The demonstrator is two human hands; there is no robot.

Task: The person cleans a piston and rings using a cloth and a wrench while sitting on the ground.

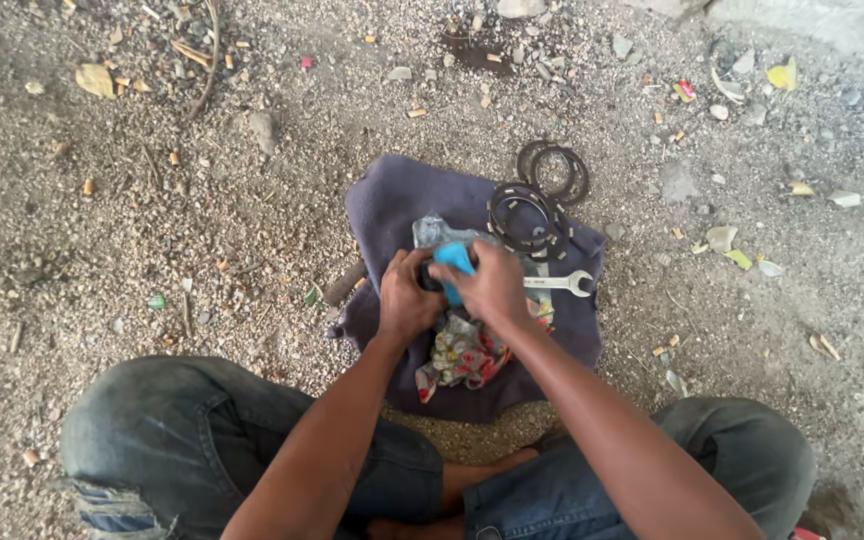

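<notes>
The person sits cross-legged on gravel ground [202,220], both hands working over a dark purple cloth [392,205] spread in front of the knees. The left hand [407,295] is closed around a small dark part [430,280], most of which is hidden by the fingers, so its kind cannot be told. The right hand [492,283] grips a blue rag [455,258] and presses it against that part, just above the middle of the cloth. This looks like wiping or cleaning the part.

To do it well, the left hand should keep the part steady and turn it bit by bit, so the rag meets every face rather than rubbing one spot. A fresh fold of rag seems wise once one side is soiled. Working low over the cloth matters, since anything dropped on the gravel would pick up grit.

Just beside the right hand lies a silver combination wrench [557,283], its ring end pointing away from the hands. Beyond it, a stack of dark ring-shaped plates [524,215] rests on the cloth's far corner, with more rings [554,170] on the ground. A patterned rag [464,352] lies crumpled below the hands.
</notes>
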